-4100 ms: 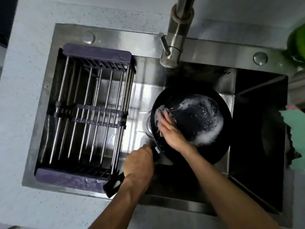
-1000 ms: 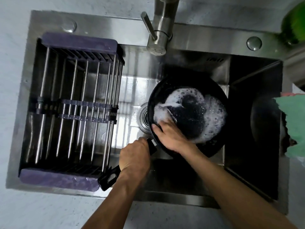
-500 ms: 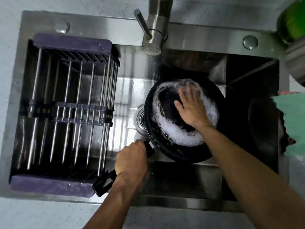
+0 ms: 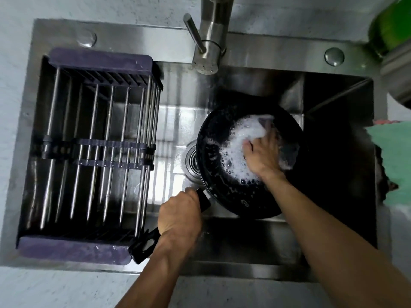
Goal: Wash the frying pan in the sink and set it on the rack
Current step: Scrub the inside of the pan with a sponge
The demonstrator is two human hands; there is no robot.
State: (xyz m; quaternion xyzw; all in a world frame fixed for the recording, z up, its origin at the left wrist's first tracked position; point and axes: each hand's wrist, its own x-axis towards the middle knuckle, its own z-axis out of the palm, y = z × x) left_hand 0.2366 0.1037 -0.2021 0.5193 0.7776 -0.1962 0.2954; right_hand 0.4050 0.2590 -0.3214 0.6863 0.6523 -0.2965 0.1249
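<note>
A black frying pan (image 4: 213, 174) sits tilted in the steel sink (image 4: 138, 38), its inside covered with white foam (image 4: 241, 138). My left hand (image 4: 180, 215) grips the pan's black handle (image 4: 144, 245) at the sink's front edge. My right hand (image 4: 263, 155) lies inside the pan on its right side, fingers spread flat and pressing a grey scrubbing pad (image 4: 289, 153) that shows beyond the fingertips and beside the palm. The drying rack (image 4: 89, 152), steel bars with purple end pieces, spans the sink's left half and holds nothing.
The faucet (image 4: 211, 41) stands over the back of the sink, no water visibly running. The drain (image 4: 190, 158) shows just left of the pan. A green cloth (image 4: 393, 156) lies on the right counter and a green object (image 4: 391, 25) stands at the back right.
My right hand has moved with the pad from the pan's near-left side to its far-right side, spreading more foam. The left hand keeps its grip on the handle.
</note>
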